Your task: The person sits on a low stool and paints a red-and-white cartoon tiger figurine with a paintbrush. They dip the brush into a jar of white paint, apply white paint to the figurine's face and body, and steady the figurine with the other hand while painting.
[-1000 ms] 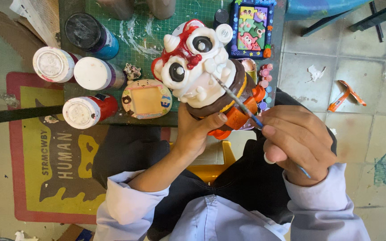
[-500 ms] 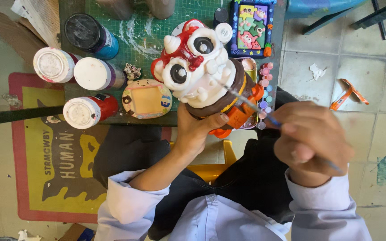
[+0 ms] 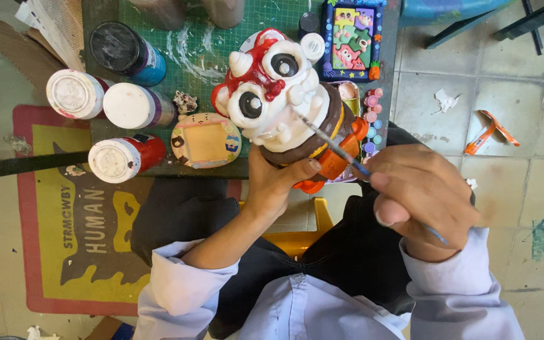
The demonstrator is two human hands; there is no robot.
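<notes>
Bottom of frame: pale blue sleeves and a dark apron over the lap. Right hand, centre right, pinches a thin paintbrush in a tight grip; the shaft runs up and left, and its tip meets the white face of the figurine just below the right-hand eye. Left hand, centre, is wrapped around the figurine's underside, thumb lying against the brown band and orange base. Figurine held tilted at upper centre of frame, over the near edge of the green cutting mat: white head, two black-and-white eyes, red paint across the top, small white horns. Just right of it, partly hidden, a paint palette with pink and blue wells. Left of the figurine, on the mat edge, a small flat oval piece, cream centre. Further left, three white-capped paint bottles lying on their sides; above them a black-capped bottle. Top of frame, right of centre: a blue-framed colourful plaque. Tiled floor at right with an orange scrap; yellow and red floor mat lower left.
</notes>
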